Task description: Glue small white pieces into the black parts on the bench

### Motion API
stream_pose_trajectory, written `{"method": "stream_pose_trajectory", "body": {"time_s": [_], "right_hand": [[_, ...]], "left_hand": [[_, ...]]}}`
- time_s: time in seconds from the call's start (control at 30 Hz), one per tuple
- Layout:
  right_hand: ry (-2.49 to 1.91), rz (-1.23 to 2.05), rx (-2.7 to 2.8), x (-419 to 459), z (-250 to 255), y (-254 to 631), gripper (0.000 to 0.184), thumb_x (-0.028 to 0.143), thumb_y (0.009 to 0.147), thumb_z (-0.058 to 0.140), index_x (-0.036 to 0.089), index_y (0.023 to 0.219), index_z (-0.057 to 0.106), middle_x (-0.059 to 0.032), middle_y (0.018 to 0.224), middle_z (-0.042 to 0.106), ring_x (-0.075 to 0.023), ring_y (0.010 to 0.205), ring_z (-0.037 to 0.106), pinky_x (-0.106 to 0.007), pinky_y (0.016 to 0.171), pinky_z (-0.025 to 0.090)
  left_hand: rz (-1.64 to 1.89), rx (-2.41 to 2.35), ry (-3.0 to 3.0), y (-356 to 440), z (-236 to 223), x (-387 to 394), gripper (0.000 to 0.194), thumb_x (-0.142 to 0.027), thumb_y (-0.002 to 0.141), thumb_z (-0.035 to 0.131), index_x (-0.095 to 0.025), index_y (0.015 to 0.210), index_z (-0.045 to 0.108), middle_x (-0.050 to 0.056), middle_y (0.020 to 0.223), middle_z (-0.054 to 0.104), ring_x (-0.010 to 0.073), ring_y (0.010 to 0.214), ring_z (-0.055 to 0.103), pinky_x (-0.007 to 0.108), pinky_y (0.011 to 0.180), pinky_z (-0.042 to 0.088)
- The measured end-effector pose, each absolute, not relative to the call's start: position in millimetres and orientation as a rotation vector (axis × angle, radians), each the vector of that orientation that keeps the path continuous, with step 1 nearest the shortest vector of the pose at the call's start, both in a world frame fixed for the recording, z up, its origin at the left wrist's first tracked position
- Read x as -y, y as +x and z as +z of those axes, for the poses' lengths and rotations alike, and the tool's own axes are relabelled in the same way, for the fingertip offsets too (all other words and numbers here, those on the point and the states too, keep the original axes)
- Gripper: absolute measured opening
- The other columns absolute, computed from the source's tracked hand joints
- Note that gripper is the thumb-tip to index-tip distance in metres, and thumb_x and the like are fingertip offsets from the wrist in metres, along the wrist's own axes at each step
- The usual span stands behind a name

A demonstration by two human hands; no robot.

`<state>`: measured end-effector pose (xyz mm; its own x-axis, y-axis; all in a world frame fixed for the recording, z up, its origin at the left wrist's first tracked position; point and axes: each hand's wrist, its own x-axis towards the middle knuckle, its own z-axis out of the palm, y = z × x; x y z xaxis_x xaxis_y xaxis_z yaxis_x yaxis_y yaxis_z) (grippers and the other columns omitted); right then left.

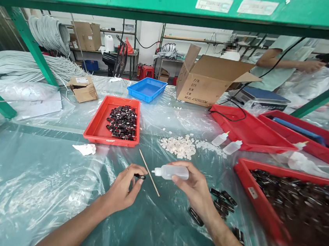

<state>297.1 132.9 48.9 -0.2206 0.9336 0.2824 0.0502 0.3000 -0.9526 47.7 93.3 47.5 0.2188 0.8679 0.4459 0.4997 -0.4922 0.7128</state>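
My left hand (pixel 125 187) pinches a small black plastic piece (pixel 140 176) between thumb and fingers. In my right hand (pixel 195 183) lies a translucent squeeze bottle (pixel 173 172), tipped sideways with its narrow nozzle toward the black piece; a small gap separates them. A thin wooden stick (pixel 149 173) rests on the table between the hands. Beneath and beside my right forearm are several loose black pieces (pixel 223 203). Beyond the hands is a pile of small white pieces (pixel 179 145).
A red tray (pixel 93 133) of black pieces stands ahead left, near a crumpled tissue (pixel 84 149). Another red tray (pixel 244 170) at right holds many more. Two squeeze bottles (pixel 226 142) lie by a further red tray (pixel 251 136). A green shelf (pixel 165 0) spans overhead; a person (pixel 285 65) works behind.
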Motion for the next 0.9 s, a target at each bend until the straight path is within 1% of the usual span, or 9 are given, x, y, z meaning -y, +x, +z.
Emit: {"method": "stream_pose_trajectory", "body": {"time_s": [0.07,0.17,0.27,0.37,0.43,0.5,0.6,0.7,0.9], "right_hand": [[-0.94,1.166,1.451,-136.9,47.2,297.3,0.036,0.051,0.089,0.089,0.024,0.109,0.077,-0.0091,0.107,0.087,-0.0227,0.092,0.081,-0.03,0.077,0.065],[-0.93,1.292,1.355,-135.5,47.3,295.1,0.038,0.051,0.084,0.094,0.023,0.107,0.079,-0.0089,0.107,0.087,-0.0233,0.092,0.08,-0.03,0.079,0.064],[-0.914,1.253,1.4,-128.7,49.2,292.2,0.032,0.048,0.086,0.093,0.026,0.107,0.081,-0.0071,0.108,0.086,-0.0242,0.095,0.081,-0.032,0.081,0.065],[-0.898,1.125,1.447,-122.1,50.1,289.8,0.026,0.042,0.088,0.091,0.03,0.109,0.081,-0.0053,0.111,0.087,-0.0248,0.098,0.082,-0.034,0.082,0.066],[-0.874,1.011,1.501,-119.0,49.9,288.5,0.023,0.037,0.091,0.089,0.033,0.112,0.08,-0.0038,0.113,0.087,-0.0246,0.102,0.083,-0.034,0.085,0.067],[-0.849,0.877,1.592,-116.8,49.9,287.6,0.024,0.033,0.092,0.087,0.037,0.115,0.079,-0.002,0.115,0.087,-0.0235,0.105,0.083,-0.033,0.087,0.068],[-0.819,0.73,1.726,-114.6,51.7,286.9,0.028,0.029,0.095,0.083,0.04,0.12,0.075,-0.0009,0.116,0.086,-0.022,0.105,0.083,-0.031,0.086,0.067],[-0.797,0.615,1.804,-113.8,54.5,286.6,0.028,0.027,0.097,0.079,0.038,0.122,0.072,-0.0016,0.116,0.086,-0.0219,0.103,0.083,-0.031,0.083,0.067],[-0.76,0.416,1.929,-111.9,54.9,284.6,0.031,0.021,0.098,0.076,0.035,0.125,0.068,-0.0026,0.114,0.086,-0.0241,0.099,0.084,-0.039,0.086,0.068]], "left_hand": [[1.16,-1.243,2.063,45.4,53.1,-89.6,0.008,-0.025,0.095,0.043,-0.025,0.1,0.05,0.0,0.091,0.061,0.0132,0.072,0.057,0.024,0.066,0.048],[1.119,-1.197,2.014,42.5,58.9,-87.3,0.024,-0.035,0.099,0.033,-0.024,0.101,0.054,0.0,0.084,0.054,0.0148,0.071,0.053,0.027,0.067,0.046],[1.15,-1.221,1.984,42.7,58.0,-90.2,0.035,-0.034,0.101,0.027,-0.025,0.105,0.06,0.001,0.084,0.055,0.0156,0.077,0.056,0.028,0.074,0.047],[1.157,-1.27,2.011,45.1,53.7,-95.1,0.023,-0.03,0.099,0.042,-0.026,0.111,0.061,0.001,0.091,0.06,0.0154,0.084,0.06,0.027,0.081,0.048],[1.201,-1.274,2.002,46.5,50.5,-97.7,0.016,-0.028,0.095,0.054,-0.026,0.108,0.062,0.001,0.094,0.062,0.0148,0.084,0.062,0.026,0.08,0.049],[1.281,-1.279,1.981,47.3,47.4,-99.2,0.011,-0.026,0.091,0.061,-0.026,0.102,0.064,0.0,0.092,0.064,0.0148,0.082,0.063,0.025,0.078,0.05],[1.374,-1.289,1.967,47.8,43.7,-100.2,0.006,-0.025,0.089,0.065,-0.026,0.095,0.065,0.0,0.089,0.067,0.0158,0.083,0.065,0.026,0.078,0.05],[1.429,-1.289,1.94,48.6,41.7,-100.6,0.005,-0.024,0.087,0.068,-0.025,0.092,0.066,-0.001,0.087,0.069,0.0151,0.081,0.067,0.026,0.078,0.051],[1.465,-1.298,1.924,50.2,41.2,-100.5,0.006,-0.025,0.085,0.07,-0.025,0.088,0.065,-0.002,0.084,0.071,0.0139,0.078,0.069,0.024,0.074,0.052]]}}
